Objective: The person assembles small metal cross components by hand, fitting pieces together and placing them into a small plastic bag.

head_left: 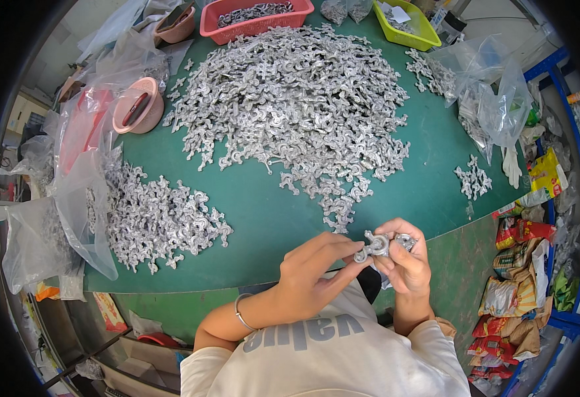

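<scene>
Just beyond the table's near edge, my two hands meet around small silver metal castings. With thumb and forefinger my left hand (316,270) pinches the end of a curved silver casting (377,247). Bent fingers of my right hand (405,264) grip the other side of that casting, and another silver casting (405,241) shows between them. Whether these pieces are joined I cannot tell. A large heap of similar castings (290,99) covers the middle of the table, its near tip close to my hands. To the left lies a smaller pile of castings (164,221).
On the green table (263,218) stand a red basket (214,26), a yellow-green basket (429,33) and a pink bowl (154,119). Clear plastic bags (81,205) line the left side. Few castings (473,178) lie at right, near a white glove (511,165) and a blue rack (571,317).
</scene>
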Available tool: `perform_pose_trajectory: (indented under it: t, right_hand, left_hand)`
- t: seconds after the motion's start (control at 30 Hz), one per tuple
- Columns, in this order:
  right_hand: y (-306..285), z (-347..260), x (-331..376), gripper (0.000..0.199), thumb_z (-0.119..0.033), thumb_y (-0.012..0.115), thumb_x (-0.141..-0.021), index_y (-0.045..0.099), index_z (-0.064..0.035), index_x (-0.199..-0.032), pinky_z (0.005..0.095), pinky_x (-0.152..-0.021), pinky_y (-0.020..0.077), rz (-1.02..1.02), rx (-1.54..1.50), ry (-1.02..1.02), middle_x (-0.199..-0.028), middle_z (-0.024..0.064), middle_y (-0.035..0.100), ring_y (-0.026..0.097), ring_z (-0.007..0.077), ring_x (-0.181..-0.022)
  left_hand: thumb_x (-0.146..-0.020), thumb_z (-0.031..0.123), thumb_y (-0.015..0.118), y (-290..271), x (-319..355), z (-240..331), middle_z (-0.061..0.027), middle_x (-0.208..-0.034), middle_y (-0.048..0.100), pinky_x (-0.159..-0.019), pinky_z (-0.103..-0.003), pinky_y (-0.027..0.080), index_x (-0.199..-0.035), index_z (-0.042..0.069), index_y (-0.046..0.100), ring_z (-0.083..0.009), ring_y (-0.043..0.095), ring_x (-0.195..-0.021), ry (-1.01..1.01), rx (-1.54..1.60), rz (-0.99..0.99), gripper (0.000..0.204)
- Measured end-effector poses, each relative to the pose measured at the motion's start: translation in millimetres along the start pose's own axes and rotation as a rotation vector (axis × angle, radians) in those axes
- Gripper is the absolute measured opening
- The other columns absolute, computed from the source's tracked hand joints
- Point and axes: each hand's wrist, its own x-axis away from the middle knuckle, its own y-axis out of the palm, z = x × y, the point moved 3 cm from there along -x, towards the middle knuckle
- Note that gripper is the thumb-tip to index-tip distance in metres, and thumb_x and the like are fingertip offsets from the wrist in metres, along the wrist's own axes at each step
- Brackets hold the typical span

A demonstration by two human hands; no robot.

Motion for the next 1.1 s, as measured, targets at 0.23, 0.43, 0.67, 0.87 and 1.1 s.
perform_pose_trajectory:
  t: [0.23, 0.43, 0.67, 0.87, 1.1]
  right_hand:
    - [1.3, 0.6, 0.2, 0.029, -0.008, 0.058, -0.082, 0.051, 0.0101, -0.103, 0.0193, -0.043, 0.0289, -0.012, -0.028, 0.011, -0.065, 0.0037, 0.05, 0.036, 0.0038, -0.048]
    - [4.0, -0.8, 0.9, 0.03, -0.008, 0.058, -0.081, 0.051, 0.0103, -0.104, 0.0193, -0.043, 0.0289, -0.004, -0.041, 0.024, -0.068, 0.005, 0.051, 0.036, 0.0043, -0.049]
    - [3.1, 1.1, 0.6, 0.031, -0.009, 0.057, -0.081, 0.051, 0.0102, -0.104, 0.0194, -0.044, 0.029, -0.026, -0.083, 0.041, -0.07, 0.0054, 0.051, 0.037, 0.0049, -0.051]
    - [-0.8, 6.1, -3.1, 0.029, -0.008, 0.056, -0.082, 0.051, 0.0097, -0.105, 0.0196, -0.044, 0.0287, 0.023, -0.009, 0.079, -0.068, 0.003, 0.049, 0.036, 0.0043, -0.05]
    - [-2.7, 7.7, -0.9, 0.031, -0.009, 0.058, -0.082, 0.051, 0.0097, -0.105, 0.02, -0.044, 0.0293, 0.002, -0.058, 0.035, -0.069, 0.0025, 0.048, 0.037, 0.0045, -0.051]
  left_hand:
    - [-0.066, -0.004, 0.069, 0.7, 0.3, 1.3, -0.0136, -0.077, 0.059, -0.054, -0.028, 0.049, -0.087, -0.004, 0.059, -0.0227, 0.06, -0.063, 0.108, -0.05, 0.014, 0.024]
    - [-0.065, -0.005, 0.069, 0.6, 0.2, 2.2, -0.0136, -0.077, 0.059, -0.053, -0.028, 0.049, -0.088, -0.004, 0.058, -0.023, 0.059, -0.062, 0.135, -0.053, 0.005, 0.025]
    - [-0.065, -0.005, 0.071, 0.4, 2.0, 0.9, -0.0138, -0.078, 0.06, -0.054, -0.027, 0.048, -0.089, -0.004, 0.059, -0.0212, 0.06, -0.065, 0.133, -0.043, 0.005, 0.027]
    - [-0.065, -0.005, 0.07, -0.3, 1.3, -5.8, -0.0134, -0.078, 0.061, -0.056, -0.028, 0.049, -0.089, -0.003, 0.059, -0.0211, 0.06, -0.065, 0.068, -0.111, 0.016, 0.027]
    - [-0.064, -0.004, 0.071, 1.9, 1.3, -4.1, -0.0131, -0.077, 0.06, -0.054, -0.028, 0.048, -0.091, -0.002, 0.058, -0.0222, 0.06, -0.063, 0.146, -0.161, -0.008, 0.03]
